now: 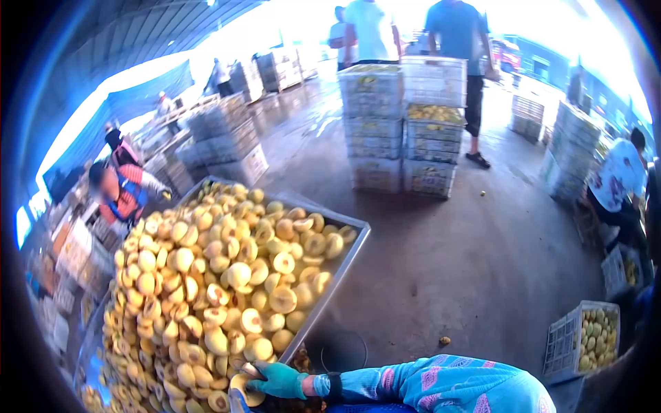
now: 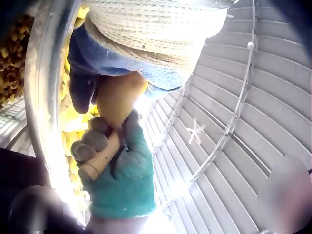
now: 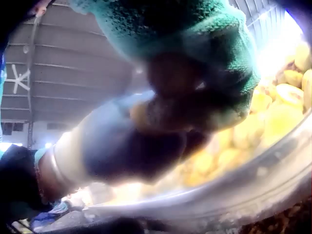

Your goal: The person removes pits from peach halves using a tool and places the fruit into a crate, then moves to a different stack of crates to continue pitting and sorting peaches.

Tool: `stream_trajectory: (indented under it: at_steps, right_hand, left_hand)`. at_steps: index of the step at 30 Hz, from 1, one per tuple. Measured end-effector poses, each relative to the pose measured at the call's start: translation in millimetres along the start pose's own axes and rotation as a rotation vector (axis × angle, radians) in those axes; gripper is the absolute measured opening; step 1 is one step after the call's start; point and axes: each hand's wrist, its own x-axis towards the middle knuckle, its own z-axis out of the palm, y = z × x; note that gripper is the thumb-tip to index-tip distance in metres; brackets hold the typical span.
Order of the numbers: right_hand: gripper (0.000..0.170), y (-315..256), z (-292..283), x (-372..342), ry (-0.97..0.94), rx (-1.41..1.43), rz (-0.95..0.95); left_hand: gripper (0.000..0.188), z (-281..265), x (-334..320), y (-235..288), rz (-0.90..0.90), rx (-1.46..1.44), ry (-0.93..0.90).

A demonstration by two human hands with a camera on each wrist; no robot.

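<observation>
My left hand (image 2: pixel 141 48), in a white and blue glove, grips a yellow fruit (image 2: pixel 116 100) in the left wrist view. Against the fruit's lower end, my right hand (image 2: pixel 119 170), gloved in green with grey fingertips, curls round a short wooden handle (image 2: pixel 100 158); the handle's working end is hidden. In the head view the right hand (image 1: pixel 281 380) is at the bottom, beside the fruit (image 1: pixel 246 389), with only a bit of the left hand (image 1: pixel 237 400) showing. The right wrist view is blurred, with the green glove (image 3: pixel 195 63) over the blue one (image 3: pixel 126 141).
A metal-rimmed table (image 1: pixel 330 282) bears a large heap of halved yellow fruit (image 1: pixel 206 275). Stacked crates (image 1: pixel 372 131) stand ahead, people behind them. At the right, a crate of fruit (image 1: pixel 597 337) is on the floor and a person (image 1: pixel 616 175) sits. Another person (image 1: pixel 124 193) works across the heap.
</observation>
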Motion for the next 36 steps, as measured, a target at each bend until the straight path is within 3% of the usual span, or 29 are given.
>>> stream_trajectory:
  at_steps: [1, 3, 5, 7, 8, 10, 14, 17, 20, 23, 27, 32, 34, 36]
  right_hand:
    - [0.045, -3.0, -10.8, -3.0, 0.022, -0.015, -0.008]
    - [0.043, -14.7, -37.5, -8.6, 0.019, -0.011, 0.008]
    - [0.04, -20.0, -40.9, -11.9, -0.009, -0.009, 0.023]
    - [0.037, -21.7, -43.7, -18.9, 0.042, -0.076, -0.022]
    - [0.039, -35.4, -45.4, -28.8, 0.047, -0.01, 0.093]
    - [0.039, -22.7, -32.8, -33.1, 0.078, -0.061, 0.032]
    - [0.042, -11.7, -17.2, -39.7, 0.097, -0.066, -0.06]
    - [0.043, -6.7, -19.4, -37.0, 0.048, -0.043, -0.071]
    - [0.039, 4.0, -9.8, -35.0, 0.095, -0.158, -0.098]
    - [0.027, 3.1, -2.4, -34.3, 0.169, -0.121, 0.106]
    - [0.027, 3.0, -4.1, -38.0, 0.145, -0.119, 0.146]
    - [0.026, 49.1, 16.5, -21.0, 0.339, -0.386, -0.095]
    - [0.027, 42.9, 16.0, -22.4, 0.354, -0.33, -0.078]
    - [0.029, 30.6, 8.7, -23.2, 0.369, -0.237, -0.069]
  left_hand:
    - [0.046, 6.4, 0.1, 10.1, 0.019, -0.006, -0.027]
    - [0.047, 22.8, -4.5, 52.7, -0.243, -0.256, -0.124]
    - [0.044, 16.4, 0.8, 44.2, -0.183, -0.135, -0.182]
    - [0.037, 14.6, 5.4, 27.1, -0.244, -0.23, -0.186]
    - [0.037, 12.7, 10.8, 9.2, -0.236, -0.232, -0.195]
    - [0.032, 6.5, 20.7, -24.2, -0.195, -0.423, -0.157]
    - [0.033, 10.9, 0.5, 13.4, -0.126, -0.441, -0.126]
    - [0.037, 3.5, 5.3, 4.2, -0.244, -0.416, -0.189]
    - [0.038, 7.2, 6.6, 1.5, -0.197, -0.345, -0.148]
    - [0.039, 10.0, 6.9, -1.5, -0.145, -0.297, -0.113]
    - [0.037, 9.4, 4.6, 1.6, -0.154, -0.302, -0.111]
    - [0.033, 12.4, 19.3, -40.4, -0.027, -0.293, -0.129]
    - [0.04, 17.0, 14.1, -25.3, 0.072, -0.134, -0.1]
    - [0.041, 21.1, 10.7, 0.9, 0.004, -0.209, -0.058]
